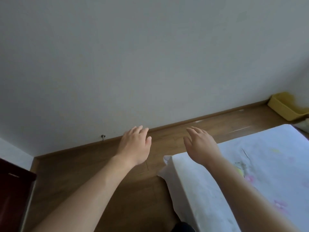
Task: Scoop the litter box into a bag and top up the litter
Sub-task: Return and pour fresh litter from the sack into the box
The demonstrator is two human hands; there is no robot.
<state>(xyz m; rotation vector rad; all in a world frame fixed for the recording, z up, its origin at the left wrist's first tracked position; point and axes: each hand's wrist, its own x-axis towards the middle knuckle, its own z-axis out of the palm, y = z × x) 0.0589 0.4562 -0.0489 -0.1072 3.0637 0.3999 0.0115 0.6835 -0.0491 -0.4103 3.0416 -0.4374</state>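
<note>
A yellow plastic litter box [284, 107] stands on the wooden floor in the far right corner, against the wall; its contents are hidden from this angle. My left hand [135, 144] is stretched out in front of me over the floor, palm down, fingers relaxed and holding nothing. My right hand [199, 142] reaches forward beside it above the corner of the bed, fingers loosely spread, also holding nothing. Both hands are far from the litter box. No bag or scoop is in view.
A bed with a pale floral sheet [250, 173] fills the lower right. A strip of wooden floor [100, 173] runs between the bed and the white wall [133, 64]. A dark red cabinet [11, 190] stands at the left edge.
</note>
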